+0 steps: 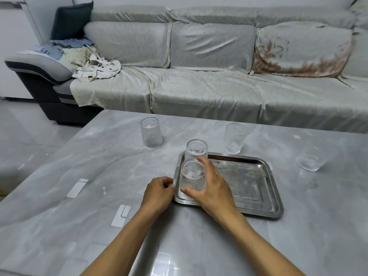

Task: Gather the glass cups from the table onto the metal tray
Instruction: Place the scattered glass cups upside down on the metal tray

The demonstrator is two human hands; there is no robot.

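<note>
Right hand [211,188] wrapped around an upside-down glass cup [192,177] at the near left corner of the metal tray [256,188]. Left hand [158,193] pinching the tray's left rim. Second cup [196,149] upside down at the far left corner. Three more cups on the table [79,176]: far left [151,132], far [235,138], right [310,161].

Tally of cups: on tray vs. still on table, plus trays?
Cups on tray: 2 (near one gripped by right hand, far one)
Cups on table: 3 (left, right, short one far right)
Trays: 1, left hand at its edge
Total: 6
</note>
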